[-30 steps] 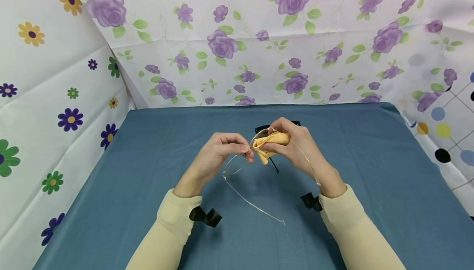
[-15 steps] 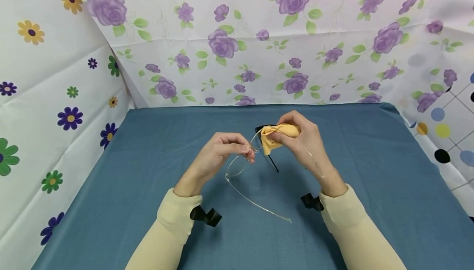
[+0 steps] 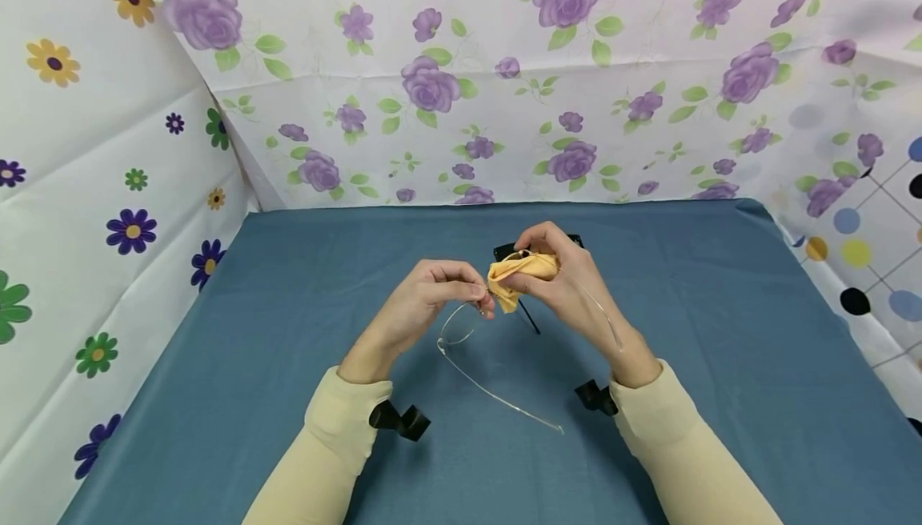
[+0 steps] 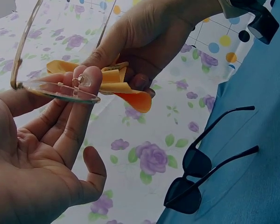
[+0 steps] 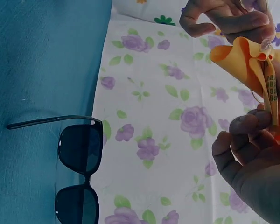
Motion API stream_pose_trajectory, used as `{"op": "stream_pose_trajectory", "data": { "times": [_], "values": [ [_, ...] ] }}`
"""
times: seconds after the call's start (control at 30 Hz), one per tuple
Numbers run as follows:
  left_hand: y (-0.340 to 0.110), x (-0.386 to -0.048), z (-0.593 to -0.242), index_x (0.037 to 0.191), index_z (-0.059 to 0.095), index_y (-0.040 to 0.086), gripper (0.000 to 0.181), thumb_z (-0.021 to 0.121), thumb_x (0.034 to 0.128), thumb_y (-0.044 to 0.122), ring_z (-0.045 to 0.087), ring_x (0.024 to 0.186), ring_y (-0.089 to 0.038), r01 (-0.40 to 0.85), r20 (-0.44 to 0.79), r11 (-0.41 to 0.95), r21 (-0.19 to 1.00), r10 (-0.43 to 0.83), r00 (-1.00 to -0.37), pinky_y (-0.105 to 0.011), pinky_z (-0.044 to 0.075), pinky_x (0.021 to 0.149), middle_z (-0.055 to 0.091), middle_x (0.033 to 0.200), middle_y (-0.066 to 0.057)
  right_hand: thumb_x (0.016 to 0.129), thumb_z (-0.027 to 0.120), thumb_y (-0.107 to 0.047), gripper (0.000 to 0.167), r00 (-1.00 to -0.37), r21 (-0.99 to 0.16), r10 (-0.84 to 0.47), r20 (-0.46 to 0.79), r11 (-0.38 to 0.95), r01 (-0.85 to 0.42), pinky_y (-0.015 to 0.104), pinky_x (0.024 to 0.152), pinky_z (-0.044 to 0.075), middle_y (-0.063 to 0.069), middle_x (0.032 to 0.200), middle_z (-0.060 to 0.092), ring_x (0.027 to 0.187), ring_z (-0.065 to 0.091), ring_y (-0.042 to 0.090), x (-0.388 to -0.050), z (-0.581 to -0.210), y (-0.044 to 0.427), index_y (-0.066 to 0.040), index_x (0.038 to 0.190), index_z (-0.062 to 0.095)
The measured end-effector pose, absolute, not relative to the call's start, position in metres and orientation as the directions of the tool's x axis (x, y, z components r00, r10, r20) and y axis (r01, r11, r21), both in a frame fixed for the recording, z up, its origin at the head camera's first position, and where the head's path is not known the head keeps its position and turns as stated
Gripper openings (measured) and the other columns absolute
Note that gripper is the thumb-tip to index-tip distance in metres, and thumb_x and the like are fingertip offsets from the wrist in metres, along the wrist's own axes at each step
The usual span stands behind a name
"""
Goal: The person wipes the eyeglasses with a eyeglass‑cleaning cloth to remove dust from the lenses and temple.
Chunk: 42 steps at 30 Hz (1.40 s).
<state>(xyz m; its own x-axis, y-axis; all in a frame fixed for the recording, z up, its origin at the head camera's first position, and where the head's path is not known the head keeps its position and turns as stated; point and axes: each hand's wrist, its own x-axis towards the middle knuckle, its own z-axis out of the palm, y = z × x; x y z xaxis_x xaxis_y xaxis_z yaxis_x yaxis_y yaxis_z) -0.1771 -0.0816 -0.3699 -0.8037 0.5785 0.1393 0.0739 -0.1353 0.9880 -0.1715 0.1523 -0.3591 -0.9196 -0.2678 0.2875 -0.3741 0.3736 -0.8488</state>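
Thin-rimmed eyeglasses [image 3: 500, 406] are held up between the hands, one temple hanging down toward me. My left hand [image 3: 432, 293] pinches the frame near the nose bridge; in the left wrist view a fingertip sits by the clear nose pad [image 4: 85, 80]. With my right hand [image 3: 569, 281] I pinch a yellow cloth [image 3: 524, 273] folded round the lens on the right, most of which it hides. Green print shows on the cloth [image 5: 270, 86] in the right wrist view. The other temple [image 3: 607, 317] runs along my right wrist.
Black sunglasses [image 4: 191, 175] lie on the blue tablecloth [image 3: 324, 253] behind my hands, temples unfolded. Flowered white sheets [image 3: 374, 109] hang behind and to the left of the table. A dotted sheet [image 3: 864, 269] hangs on the right. Black straps [image 3: 399, 421] sit at both wrists.
My right hand with the cloth slid right and away along the lens, then came back left toward the bridge. My left hand has stayed nearly still, holding the eyeglasses.
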Motion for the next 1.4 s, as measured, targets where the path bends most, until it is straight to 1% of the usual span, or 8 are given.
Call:
{"op": "stream_pose_trajectory", "data": {
  "times": [0.13, 0.3, 0.53, 0.67, 0.9, 1.0, 1.17, 1.4],
  "values": [
    [-0.0830, -0.1770, -0.3717, 0.089, 0.074, 0.005, 0.019, 0.059, 0.1004, 0.006, 0.072, 0.084, -0.028, 0.073, 0.133, -0.126, 0.989, 0.573, -0.809, -0.053, 0.050, 0.103, 0.075, 0.085, -0.009, 0.091, 0.084, -0.018, 0.036, -0.902, -0.839, -0.314, 0.295, 0.366, -0.402, 0.033, 0.069, 0.055, 0.005, 0.102, 0.070, 0.079, 0.065, 0.021, -0.1712, -0.3600, 0.1501, -0.013, 0.117, 0.058],
    [-0.0844, -0.1759, -0.3716, 0.091, 0.075, 0.005, 0.018, 0.059, 0.1002, 0.007, 0.072, 0.084, -0.028, 0.073, 0.132, -0.124, 0.990, 0.574, -0.808, -0.053, 0.049, 0.103, 0.075, 0.085, -0.009, 0.092, 0.083, -0.015, 0.035, -0.893, -0.837, -0.351, 0.282, 0.365, -0.408, 0.033, 0.071, 0.056, 0.005, 0.105, 0.070, 0.083, 0.067, 0.020, -0.1714, -0.3584, 0.1509, -0.012, 0.116, 0.058],
    [-0.0868, -0.1750, -0.3726, 0.090, 0.075, 0.007, 0.021, 0.058, 0.1009, 0.006, 0.071, 0.083, -0.027, 0.082, 0.152, -0.148, 0.986, 0.565, -0.811, -0.054, 0.048, 0.104, 0.074, 0.085, -0.008, 0.089, 0.085, -0.013, 0.034, -0.874, -0.746, -0.362, 0.324, 0.470, -0.472, 0.032, 0.063, 0.054, 0.005, 0.104, 0.070, 0.075, 0.064, 0.018, -0.1731, -0.3578, 0.1544, -0.011, 0.113, 0.060],
    [-0.0886, -0.1749, -0.3727, 0.089, 0.075, 0.008, 0.022, 0.058, 0.1007, 0.006, 0.071, 0.083, -0.028, 0.081, 0.156, -0.156, 0.984, 0.556, -0.817, -0.055, 0.047, 0.105, 0.073, 0.085, -0.008, 0.088, 0.085, -0.012, 0.033, -0.874, -0.721, -0.337, 0.350, 0.499, -0.481, 0.032, 0.065, 0.053, 0.005, 0.106, 0.073, 0.078, 0.063, 0.017, -0.1733, -0.3587, 0.1555, -0.010, 0.110, 0.062],
    [-0.0877, -0.1764, -0.3699, 0.088, 0.075, 0.008, 0.021, 0.058, 0.1004, 0.007, 0.070, 0.083, -0.029, 0.078, 0.150, -0.150, 0.986, 0.567, -0.810, -0.056, 0.046, 0.106, 0.073, 0.087, -0.008, 0.091, 0.082, -0.010, 0.025, -0.888, -0.786, -0.221, 0.402, 0.414, -0.459, 0.027, 0.061, 0.054, 0.006, 0.099, 0.071, 0.076, 0.064, 0.019, -0.1717, -0.3564, 0.1574, -0.007, 0.106, 0.062],
    [-0.0864, -0.1770, -0.3695, 0.088, 0.076, 0.009, 0.022, 0.058, 0.1003, 0.007, 0.070, 0.083, -0.028, 0.070, 0.141, -0.146, 0.987, 0.569, -0.810, -0.055, 0.046, 0.107, 0.074, 0.087, -0.007, 0.092, 0.081, -0.011, 0.025, -0.899, -0.824, -0.197, 0.392, 0.359, -0.438, 0.027, 0.063, 0.055, 0.007, 0.099, 0.071, 0.079, 0.065, 0.021, -0.1712, -0.3563, 0.1569, -0.007, 0.106, 0.061],
    [-0.0843, -0.1771, -0.3703, 0.088, 0.076, 0.009, 0.022, 0.058, 0.1002, 0.005, 0.071, 0.083, -0.027, 0.063, 0.131, -0.139, 0.988, 0.568, -0.813, -0.054, 0.048, 0.105, 0.074, 0.085, -0.007, 0.095, 0.080, -0.016, 0.024, -0.922, -0.870, -0.201, 0.330, 0.315, -0.380, 0.031, 0.063, 0.054, 0.007, 0.101, 0.071, 0.078, 0.063, 0.025, -0.1702, -0.3580, 0.1538, -0.009, 0.107, 0.060],
    [-0.0820, -0.1782, -0.3710, 0.089, 0.075, 0.006, 0.020, 0.059, 0.1006, 0.007, 0.071, 0.082, -0.027, 0.061, 0.124, -0.128, 0.990, 0.577, -0.807, -0.053, 0.047, 0.105, 0.074, 0.085, -0.009, 0.092, 0.083, -0.018, 0.033, -0.926, -0.862, -0.250, 0.281, 0.358, -0.358, 0.034, 0.067, 0.053, 0.005, 0.098, 0.073, 0.077, 0.065, 0.023, -0.1695, -0.3590, 0.1510, -0.012, 0.113, 0.058]
  ]
}}
